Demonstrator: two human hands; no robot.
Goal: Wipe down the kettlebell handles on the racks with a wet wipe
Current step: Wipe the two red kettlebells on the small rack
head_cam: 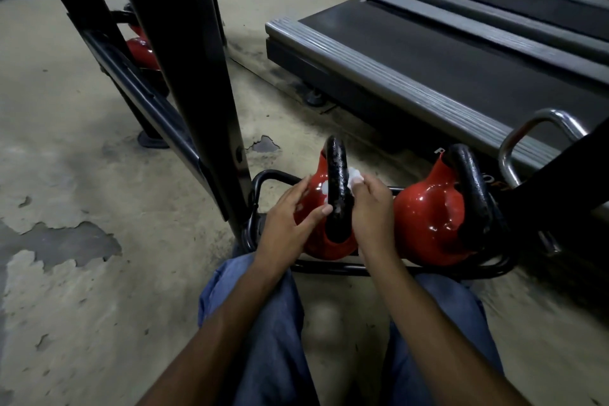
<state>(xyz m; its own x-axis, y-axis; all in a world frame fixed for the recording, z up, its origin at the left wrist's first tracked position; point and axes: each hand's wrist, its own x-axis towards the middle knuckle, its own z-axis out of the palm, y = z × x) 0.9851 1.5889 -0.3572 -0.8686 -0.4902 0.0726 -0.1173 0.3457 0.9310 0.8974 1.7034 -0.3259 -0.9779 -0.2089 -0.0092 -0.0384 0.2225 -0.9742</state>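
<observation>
The wipe (355,177), white and crumpled, lies against the right side of the black handle (336,188), a little to 3 o'clock of the centre of the view. The right hand (370,208) pinches it with curled fingers and presses it to the handle. This handle belongs to a red kettlebell (329,245) which sits on a low black rack (329,269) in front of the person. The left hand (290,217) rests on the red body at 9 o'clock of the handle; its fingers are almost straight and hold nothing, and one fingertip touches the handle.

At 3 o'clock of this kettlebell, just beside it on the same rack, stands a second kettlebell (428,217), also red, with a black handle. A bent chrome bar (534,138) rises at 1 o'clock of it.

At 11 o'clock of the hands a black post (184,59) goes up, and behind it, far at 10 o'clock, a third kettlebell (141,51) shows in part on a shelf. A treadmill (428,53) lies at 1 o'clock, well apart from the hands. The floor (82,142) is pale with worn dark patches. At 6 o'clock the person's knees in blue jeans (263,323) are under the forearms.
</observation>
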